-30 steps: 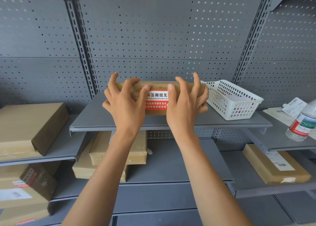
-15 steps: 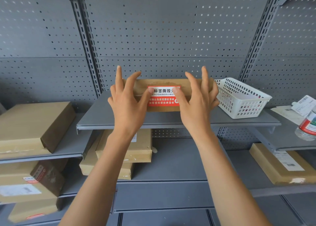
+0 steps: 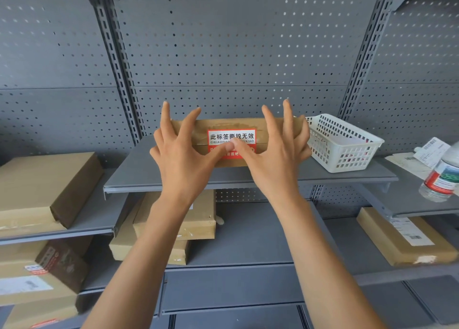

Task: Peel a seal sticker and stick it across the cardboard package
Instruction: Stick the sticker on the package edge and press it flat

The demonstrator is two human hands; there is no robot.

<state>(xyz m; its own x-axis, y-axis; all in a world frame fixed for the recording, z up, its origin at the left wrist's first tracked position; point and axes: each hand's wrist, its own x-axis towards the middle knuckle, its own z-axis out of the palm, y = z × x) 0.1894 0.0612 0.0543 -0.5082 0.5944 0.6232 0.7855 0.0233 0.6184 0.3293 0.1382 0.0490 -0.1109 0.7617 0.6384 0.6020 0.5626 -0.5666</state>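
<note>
A flat brown cardboard package [image 3: 233, 124] lies on the grey middle shelf [image 3: 139, 177], its front edge facing me. A red and white seal sticker [image 3: 231, 137] with printed characters is stuck across that front edge. My left hand [image 3: 181, 154] and my right hand [image 3: 275, 152] rest against the package from either side. Both thumbs press on the lower red part of the sticker and meet near its middle. The other fingers of both hands are spread and lifted over the package's top. Part of the sticker's lower text is hidden by the thumbs.
A white plastic basket [image 3: 347, 152] stands right of the package on the same shelf. A water bottle [image 3: 442, 179] and paper slips [image 3: 429, 149] sit on the right shelf. Other cardboard parcels [image 3: 42, 192] fill the left shelves, a stack lies below [image 3: 198, 219], another sits lower right [image 3: 402, 239].
My thumbs have slid inward from the sticker's two ends to meet at its lower middle. My fingers have lifted and spread off the package's top.
</note>
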